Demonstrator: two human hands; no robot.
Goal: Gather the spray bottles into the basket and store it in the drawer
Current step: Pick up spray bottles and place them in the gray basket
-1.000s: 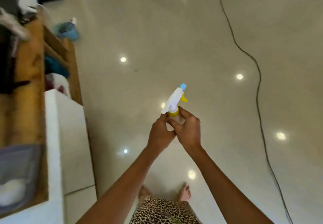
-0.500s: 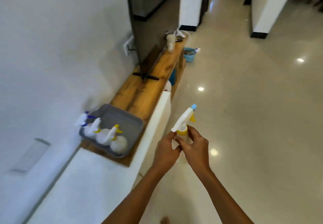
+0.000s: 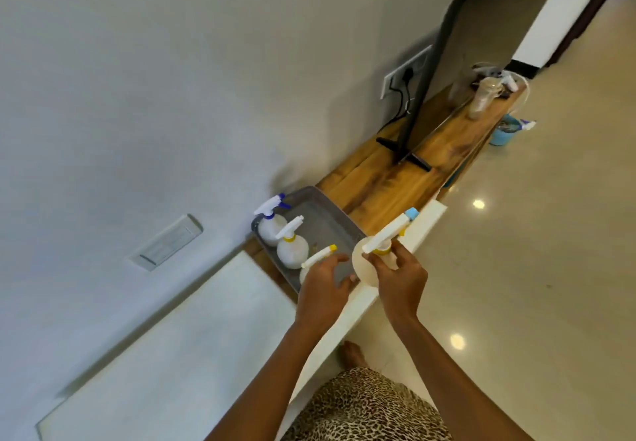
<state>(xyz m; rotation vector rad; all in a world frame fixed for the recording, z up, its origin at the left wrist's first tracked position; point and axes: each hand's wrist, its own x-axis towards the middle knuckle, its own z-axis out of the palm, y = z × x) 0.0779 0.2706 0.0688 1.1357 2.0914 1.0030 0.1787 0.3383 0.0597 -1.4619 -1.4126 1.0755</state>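
Our right hand (image 3: 401,277) grips a spray bottle (image 3: 373,258) by its neck just beside the grey basket (image 3: 339,225) holding 3 more; our left hand (image 3: 323,289), fingers loosely spread, touches the bottle's body

basket (image 3: 330,215) on shelf (image 3: 406,179) (holding three bottles (image 3: 292,249))

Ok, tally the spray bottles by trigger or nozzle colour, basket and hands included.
Blue-trimmed spray bottle in the grey basket: 1
Yellow-collared spray bottles in the basket: 2
Light-blue-nozzled spray bottle held by the right hand, left hand beside it: 1
Total: 4
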